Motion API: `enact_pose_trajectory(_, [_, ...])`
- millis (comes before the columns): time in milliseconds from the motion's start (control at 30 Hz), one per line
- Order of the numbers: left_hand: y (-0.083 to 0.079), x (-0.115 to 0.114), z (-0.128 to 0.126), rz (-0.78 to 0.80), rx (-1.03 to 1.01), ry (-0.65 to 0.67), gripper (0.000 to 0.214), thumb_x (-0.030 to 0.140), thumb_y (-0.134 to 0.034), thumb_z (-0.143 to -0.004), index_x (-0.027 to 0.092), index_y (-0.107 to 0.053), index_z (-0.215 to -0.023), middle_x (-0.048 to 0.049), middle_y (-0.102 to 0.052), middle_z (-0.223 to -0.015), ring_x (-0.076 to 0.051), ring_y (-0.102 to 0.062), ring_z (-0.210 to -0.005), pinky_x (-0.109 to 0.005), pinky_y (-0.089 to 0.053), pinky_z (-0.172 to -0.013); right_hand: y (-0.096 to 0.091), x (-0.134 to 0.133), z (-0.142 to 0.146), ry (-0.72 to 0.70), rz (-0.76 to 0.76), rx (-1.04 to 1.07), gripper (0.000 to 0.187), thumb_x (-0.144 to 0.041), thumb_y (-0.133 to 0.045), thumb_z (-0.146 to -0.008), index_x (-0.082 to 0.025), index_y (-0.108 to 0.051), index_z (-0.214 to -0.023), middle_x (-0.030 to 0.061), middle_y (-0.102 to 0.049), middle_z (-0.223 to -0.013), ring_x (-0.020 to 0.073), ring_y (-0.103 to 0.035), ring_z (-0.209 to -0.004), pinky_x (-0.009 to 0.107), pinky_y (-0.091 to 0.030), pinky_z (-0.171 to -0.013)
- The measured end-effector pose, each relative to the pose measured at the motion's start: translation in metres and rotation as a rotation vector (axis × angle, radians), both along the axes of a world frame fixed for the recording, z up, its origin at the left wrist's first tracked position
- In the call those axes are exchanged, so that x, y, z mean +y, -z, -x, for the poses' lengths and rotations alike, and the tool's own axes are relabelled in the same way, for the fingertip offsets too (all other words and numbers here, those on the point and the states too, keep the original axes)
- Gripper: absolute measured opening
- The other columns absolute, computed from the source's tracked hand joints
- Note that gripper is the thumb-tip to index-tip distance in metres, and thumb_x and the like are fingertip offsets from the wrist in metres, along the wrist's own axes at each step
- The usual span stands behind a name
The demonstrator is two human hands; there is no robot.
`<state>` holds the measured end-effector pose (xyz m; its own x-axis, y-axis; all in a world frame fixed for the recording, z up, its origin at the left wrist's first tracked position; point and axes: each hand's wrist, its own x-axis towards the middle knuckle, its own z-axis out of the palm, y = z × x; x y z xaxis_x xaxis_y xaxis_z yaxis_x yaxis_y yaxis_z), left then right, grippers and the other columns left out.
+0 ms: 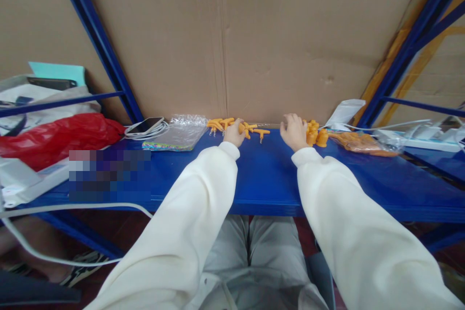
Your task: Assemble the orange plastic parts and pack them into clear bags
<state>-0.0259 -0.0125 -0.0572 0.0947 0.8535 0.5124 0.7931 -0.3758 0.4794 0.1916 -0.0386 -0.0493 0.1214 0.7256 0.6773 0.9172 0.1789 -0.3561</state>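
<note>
Head view: orange T-handled corkscrews [261, 132] lie near the back of the blue worktop [265, 179], close to the cardboard panel [272, 48]. Most are loosely heaped around the left hand [232, 131]; one lies a bit apart, between the hands, metal spiral toward the wearer. Left fingers are curled at an orange end in the heap; can't tell if they are clamped on it. Right hand [295, 131] is just beside a cluster of stubby orange pieces [321, 138], fingers bent; can't tell if they hold anything. Clear bag of orange parts [358, 143] lies just right of that cluster.

Handling, my judgement: corkscrews look light, with stiff plastic handles, probably smooth and a little slippery. Spirals look thin, rigid, likely pointed, and could snag on neighbours in the heap. Best hold: pinch the crossbar near its middle, fingers off the spiral tip. Stubby pieces also look light and hard; pinch around the sides. Bag looks soft and floppy, so grab a gathered edge.
</note>
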Motion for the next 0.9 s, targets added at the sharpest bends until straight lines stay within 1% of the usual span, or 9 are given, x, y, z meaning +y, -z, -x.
enact_pose_trajectory(100, [0.002,0.000,0.000,-0.013,-0.034,-0.015,0.045,0.011,-0.061,-0.083,0.020,-0.060,-0.126,-0.0059,-0.074,-0.109,-0.023,-0.067,-0.108,-0.033,-0.048,-0.103,0.003,-0.001,-0.012,0.177,0.059,-0.122,0.043,-0.020,-0.042,-0.090,-0.010,-0.059,-0.128,0.0241,-0.060,-0.133,0.0394,-0.052,-0.127,0.072,-0.021,-0.112])
enact_pose_trajectory(200, [0.003,0.001,-0.001,-0.025,-0.056,-0.018,0.043,0.010,-0.062,-0.082,0.021,-0.059,-0.123,-0.0058,-0.074,-0.104,-0.023,-0.069,-0.102,-0.035,-0.052,-0.098,0.013,0.004,-0.020,0.243,0.181,-0.218,0.044,-0.016,-0.039,-0.086,-0.007,-0.061,-0.124,0.0243,-0.062,-0.129,0.0393,-0.051,-0.129,0.078,-0.009,-0.111])
enact_pose_trajectory(333, [0.003,0.000,-0.002,-0.024,-0.057,-0.025,0.042,0.010,-0.064,-0.081,0.021,-0.060,-0.121,-0.0059,-0.073,-0.103,-0.023,-0.069,-0.100,-0.034,-0.054,-0.094,0.023,0.009,-0.024,0.242,0.288,-0.316,0.044,-0.014,-0.043,-0.081,-0.007,-0.063,-0.120,0.0256,-0.062,-0.131,0.0412,-0.044,-0.136,0.080,-0.004,-0.109])
enact_pose_trajectory(467, [0.003,-0.002,-0.002,-0.010,-0.047,-0.031,0.040,0.011,-0.064,-0.082,0.020,-0.062,-0.121,-0.0073,-0.074,-0.103,-0.024,-0.070,-0.102,-0.035,-0.055,-0.095,0.022,0.009,-0.025,0.238,0.310,-0.326,0.042,-0.013,-0.044,-0.082,-0.007,-0.065,-0.118,0.0256,-0.064,-0.127,0.0423,-0.048,-0.132,0.080,-0.003,-0.109])
enact_pose_trajectory(600, [0.003,-0.002,-0.002,-0.019,-0.049,-0.039,0.040,0.010,-0.065,-0.081,0.021,-0.063,-0.120,-0.0072,-0.074,-0.103,-0.024,-0.070,-0.101,-0.035,-0.054,-0.096,0.019,0.009,-0.023,0.200,0.277,-0.283,0.039,-0.013,-0.042,-0.084,-0.008,-0.067,-0.114,0.0248,-0.067,-0.122,0.0421,-0.052,-0.127,0.081,-0.002,-0.109])
enact_pose_trajectory(700, [0.003,-0.002,-0.003,-0.024,-0.040,-0.037,0.040,0.010,-0.065,-0.080,0.021,-0.063,-0.118,-0.0061,-0.074,-0.100,-0.023,-0.070,-0.099,-0.035,-0.054,-0.096,0.021,0.012,-0.023,0.161,0.229,-0.235,0.036,-0.014,-0.044,-0.083,-0.010,-0.067,-0.111,0.0235,-0.068,-0.119,0.0422,-0.055,-0.124,0.083,-0.002,-0.107])
enact_pose_trajectory(900, [0.003,-0.003,-0.003,-0.028,-0.018,-0.031,0.040,0.010,-0.065,-0.081,0.020,-0.062,-0.119,-0.0057,-0.073,-0.099,-0.022,-0.070,-0.100,-0.032,-0.053,-0.096,0.024,0.017,-0.029,0.154,0.197,-0.176,0.030,-0.014,-0.046,-0.081,-0.012,-0.065,-0.104,0.0229,-0.070,-0.112,0.0427,-0.059,-0.117,0.085,-0.001,-0.105])
